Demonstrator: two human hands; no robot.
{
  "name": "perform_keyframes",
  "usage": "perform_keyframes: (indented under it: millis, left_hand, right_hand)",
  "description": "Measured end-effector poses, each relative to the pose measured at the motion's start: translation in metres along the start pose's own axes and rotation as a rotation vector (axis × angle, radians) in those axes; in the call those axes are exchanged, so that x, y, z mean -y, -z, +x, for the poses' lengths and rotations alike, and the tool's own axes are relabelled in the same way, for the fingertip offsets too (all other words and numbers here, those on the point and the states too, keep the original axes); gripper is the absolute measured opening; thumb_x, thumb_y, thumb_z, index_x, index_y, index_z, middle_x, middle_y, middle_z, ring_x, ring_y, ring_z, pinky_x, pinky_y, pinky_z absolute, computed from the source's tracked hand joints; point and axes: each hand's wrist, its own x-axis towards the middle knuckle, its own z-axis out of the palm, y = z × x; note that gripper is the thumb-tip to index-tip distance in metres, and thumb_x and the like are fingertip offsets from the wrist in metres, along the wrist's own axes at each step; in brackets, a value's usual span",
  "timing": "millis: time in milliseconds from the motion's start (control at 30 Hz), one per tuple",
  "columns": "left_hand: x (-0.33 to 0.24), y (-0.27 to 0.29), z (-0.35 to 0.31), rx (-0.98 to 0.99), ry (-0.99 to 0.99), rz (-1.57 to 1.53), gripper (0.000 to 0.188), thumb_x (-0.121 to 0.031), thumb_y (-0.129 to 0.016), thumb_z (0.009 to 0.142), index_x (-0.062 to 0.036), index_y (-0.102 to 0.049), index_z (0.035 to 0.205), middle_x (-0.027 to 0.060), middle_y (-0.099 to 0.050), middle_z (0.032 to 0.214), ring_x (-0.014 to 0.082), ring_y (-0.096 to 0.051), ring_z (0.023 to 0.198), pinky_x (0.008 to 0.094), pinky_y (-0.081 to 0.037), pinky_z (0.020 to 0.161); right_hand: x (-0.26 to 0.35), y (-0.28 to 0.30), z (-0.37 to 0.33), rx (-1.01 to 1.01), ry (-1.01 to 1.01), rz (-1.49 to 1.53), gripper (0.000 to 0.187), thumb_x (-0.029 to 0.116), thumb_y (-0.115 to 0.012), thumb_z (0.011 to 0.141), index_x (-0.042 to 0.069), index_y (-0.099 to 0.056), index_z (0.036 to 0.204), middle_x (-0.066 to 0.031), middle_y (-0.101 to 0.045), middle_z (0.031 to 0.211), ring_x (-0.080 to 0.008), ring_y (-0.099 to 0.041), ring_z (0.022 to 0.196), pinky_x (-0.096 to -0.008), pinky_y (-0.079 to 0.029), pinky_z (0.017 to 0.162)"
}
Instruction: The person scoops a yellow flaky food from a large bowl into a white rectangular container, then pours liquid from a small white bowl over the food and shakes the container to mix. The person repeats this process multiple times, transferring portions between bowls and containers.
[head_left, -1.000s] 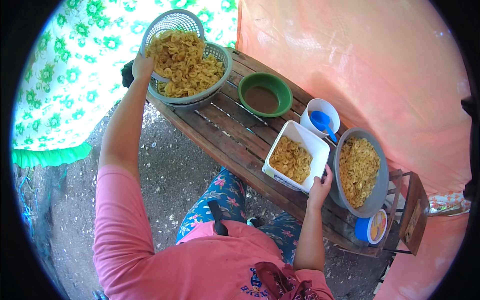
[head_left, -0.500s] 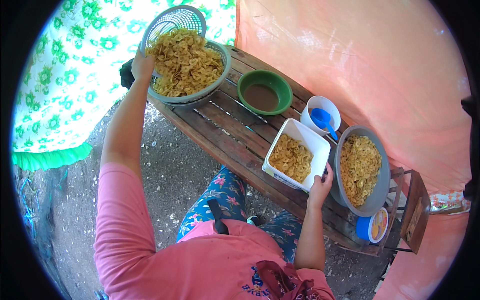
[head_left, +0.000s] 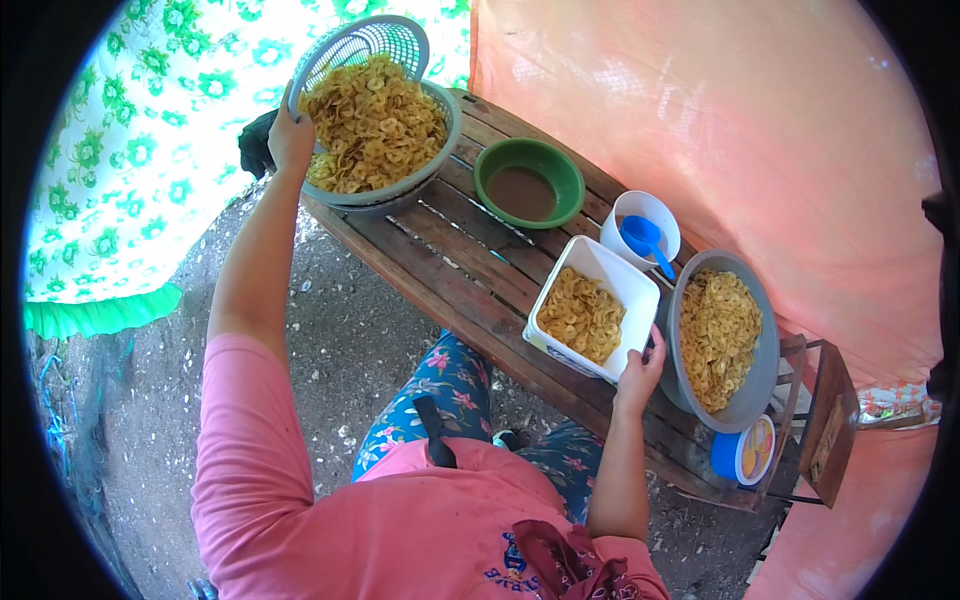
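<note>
At the far left of the table, my left hand (head_left: pixel 291 140) is closed on the rim of a grey plastic colander (head_left: pixel 386 38). That colander is tilted over a larger grey colander (head_left: pixel 452 135), and a heap of thin yellow slices that look like banana chips (head_left: pixel 380 125) fills the space between them. Closer to me, my right hand (head_left: pixel 641 374) grips the near right rim of a white square tub (head_left: pixel 633 290), thumb on the inside. More chips (head_left: pixel 580 315) lie in this tub, which leans on the table.
Between the colanders and tub sits a green basin (head_left: pixel 573 190) of brownish liquid. A white bucket (head_left: pixel 615 238) holds a blue dipper (head_left: pixel 640 236). At right stand a grey basin (head_left: pixel 765 370) of chips and a blue round tub (head_left: pixel 727 455). Beneath is a slatted wooden table (head_left: pixel 480 285).
My left hand has shifted slightly right with the tilted colander, and the chips have settled a little into the larger one. My right hand and the white tub stay almost still.
</note>
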Motion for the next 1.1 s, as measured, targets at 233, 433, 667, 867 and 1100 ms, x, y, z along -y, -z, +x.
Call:
perform_keyframes:
  millis: [233,433,667,867,1100]
  left_hand:
    - [-0.004,0.006,-0.006,0.003,-0.067,-0.044,0.061,-0.017,-0.051,0.085,-0.0320,-0.039,0.142,0.0225,-0.066,0.084,0.0400,-0.065,0.079,0.0492,-0.049,0.073]
    - [-0.006,0.013,-0.002,-0.027,-0.094,-0.027,0.062,-0.016,-0.051,0.086,-0.0345,-0.037,0.143,0.0227,-0.065,0.083,0.0405,-0.064,0.078,0.0492,-0.049,0.072]
    - [0.005,0.016,0.001,-0.072,-0.096,0.022,0.062,-0.016,-0.050,0.086,-0.0353,-0.036,0.143,0.0222,-0.065,0.081,0.0407,-0.064,0.077,0.0501,-0.049,0.071]
    - [0.004,0.021,-0.003,-0.074,-0.113,-0.004,0.065,-0.010,-0.049,0.086,-0.0379,-0.036,0.143,0.0197,-0.067,0.087,0.0371,-0.065,0.074,0.0467,-0.049,0.070]
    - [-0.009,0.027,-0.004,-0.095,-0.166,-0.074,0.067,-0.005,-0.049,0.086,-0.0380,-0.036,0.144,0.0169,-0.067,0.092,0.0293,-0.066,0.071,0.0407,-0.051,0.067]
  right_hand:
    - [0.000,0.000,0.000,-0.003,0.004,0.002,0.053,-0.006,-0.049,0.079,0.006,-0.052,0.131,-0.0023,-0.056,0.083,-0.0109,-0.050,0.072,-0.0259,-0.043,0.069]
    - [0.000,0.001,0.000,0.010,0.005,0.018,0.053,-0.006,-0.049,0.079,0.006,-0.051,0.131,-0.0027,-0.057,0.085,-0.0109,-0.050,0.072,-0.0257,-0.043,0.070]
    - [0.001,0.000,-0.001,0.006,0.003,0.043,0.052,-0.006,-0.049,0.080,0.006,-0.052,0.130,-0.0019,-0.055,0.084,-0.0102,-0.049,0.071,-0.0251,-0.042,0.068]
    - [0.002,0.000,-0.002,0.009,-0.007,0.047,0.054,-0.009,-0.048,0.078,0.003,-0.050,0.131,-0.0037,-0.056,0.087,-0.0106,-0.052,0.075,-0.0252,-0.043,0.070]
    - [0.001,0.000,-0.001,0.001,-0.020,0.019,0.054,-0.008,-0.049,0.078,0.004,-0.051,0.130,-0.0030,-0.056,0.087,-0.0098,-0.051,0.074,-0.0247,-0.042,0.069]
